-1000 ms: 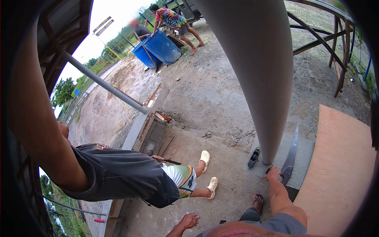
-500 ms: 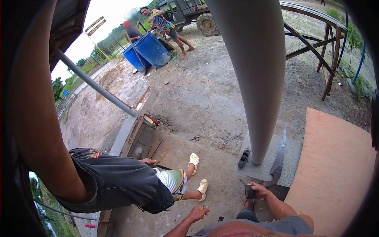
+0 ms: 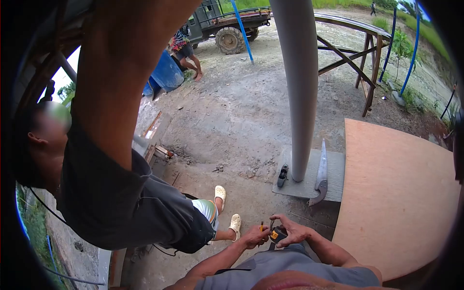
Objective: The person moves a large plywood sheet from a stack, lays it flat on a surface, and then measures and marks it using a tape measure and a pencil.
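My right hand point(image 3: 293, 230) holds a black and yellow tape measure point(image 3: 277, 235), with a short curved piece of its blade showing. Close beside it, my left hand point(image 3: 256, 237) is closed round a yellow pencil point(image 3: 261, 225) that points up. Beyond my hands, a hand saw point(image 3: 322, 169) with a dark handle lies on a grey slab point(image 3: 309, 164). A small black hand plane point(image 3: 282, 175) rests at the slab's left side, left of the foot of a grey post point(image 3: 302, 87). To the right is a large plywood sheet point(image 3: 396, 193).
A person in a dark shirt point(image 3: 159, 208) stands close at the left, one raised arm crossing the view. Further off are blue barrels point(image 3: 166, 72), another person point(image 3: 186, 52), a truck point(image 3: 222, 24) and a wooden trestle point(image 3: 353, 58). Rough concrete ground point(image 3: 217, 121) lies between.
My two hands have come together, the tape measure now beside the pencil. The view has shifted, and the person at the left appears nearer, with the head now in view.
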Available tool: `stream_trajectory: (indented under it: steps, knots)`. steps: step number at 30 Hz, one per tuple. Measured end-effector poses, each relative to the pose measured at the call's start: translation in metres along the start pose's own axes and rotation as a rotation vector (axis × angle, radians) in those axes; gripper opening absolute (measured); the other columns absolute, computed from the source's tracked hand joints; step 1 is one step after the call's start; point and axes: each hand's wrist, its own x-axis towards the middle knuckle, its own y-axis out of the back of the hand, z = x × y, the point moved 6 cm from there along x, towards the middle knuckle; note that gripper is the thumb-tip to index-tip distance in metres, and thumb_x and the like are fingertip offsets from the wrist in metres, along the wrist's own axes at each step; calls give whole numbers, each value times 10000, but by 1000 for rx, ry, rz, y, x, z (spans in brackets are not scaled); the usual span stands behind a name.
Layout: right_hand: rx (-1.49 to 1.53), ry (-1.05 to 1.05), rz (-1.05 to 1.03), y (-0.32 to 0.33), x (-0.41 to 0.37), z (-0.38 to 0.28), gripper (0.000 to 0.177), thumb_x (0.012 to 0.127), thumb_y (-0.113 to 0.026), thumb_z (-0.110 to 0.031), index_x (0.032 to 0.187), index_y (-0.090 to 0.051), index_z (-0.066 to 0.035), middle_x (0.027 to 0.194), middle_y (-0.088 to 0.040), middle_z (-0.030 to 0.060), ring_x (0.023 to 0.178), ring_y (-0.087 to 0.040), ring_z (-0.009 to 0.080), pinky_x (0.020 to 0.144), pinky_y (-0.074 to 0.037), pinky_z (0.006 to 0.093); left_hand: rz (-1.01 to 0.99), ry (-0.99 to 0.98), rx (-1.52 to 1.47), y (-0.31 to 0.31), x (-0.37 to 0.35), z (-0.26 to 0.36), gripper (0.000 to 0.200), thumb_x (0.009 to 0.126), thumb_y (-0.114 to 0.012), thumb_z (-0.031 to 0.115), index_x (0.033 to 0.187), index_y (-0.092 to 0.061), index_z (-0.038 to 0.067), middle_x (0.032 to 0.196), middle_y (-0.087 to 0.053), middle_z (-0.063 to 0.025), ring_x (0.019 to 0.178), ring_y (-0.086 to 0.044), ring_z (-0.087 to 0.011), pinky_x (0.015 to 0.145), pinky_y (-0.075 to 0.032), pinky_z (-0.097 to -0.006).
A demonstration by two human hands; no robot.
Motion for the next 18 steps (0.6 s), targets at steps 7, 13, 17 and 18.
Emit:
stream_trajectory:
  steps: [7,13,17,18]
  knots:
    - [-18,-27,234,-108,-60,-13,1106,559,-845,-342,1400,-178,-80,1362,-314,156,1182,-443,288,979,-386,398,5,-131,527,-21,-83,-25,180,854,-598,279,773,-572,121,590,-440,69,495,-348,-38,434,-251,-221]
    - [858,307,429,-185,-101,11,859,719,-709,-333,1395,-222,-125,1329,-370,193,1054,-531,378,873,-469,452,-194,-189,463,-50,-128,-73,235,911,-566,313,1027,-596,111,646,-486,62,522,-360,-32,452,-274,-219]
    - [1442,589,371,-218,-138,0,657,818,-548,-450,1365,-361,-139,1394,-343,201,997,-534,445,830,-481,525,-357,-420,423,-102,-153,-77,288,921,-565,239,1158,-570,75,743,-547,40,581,-419,-40,503,-353,-207]
    - [1508,622,361,-225,-148,-3,658,823,-543,-456,1369,-354,-142,1394,-343,197,1003,-532,444,825,-482,521,-383,-478,430,-118,-160,-75,300,923,-563,221,1177,-562,64,771,-560,34,601,-437,-43,519,-372,-204]
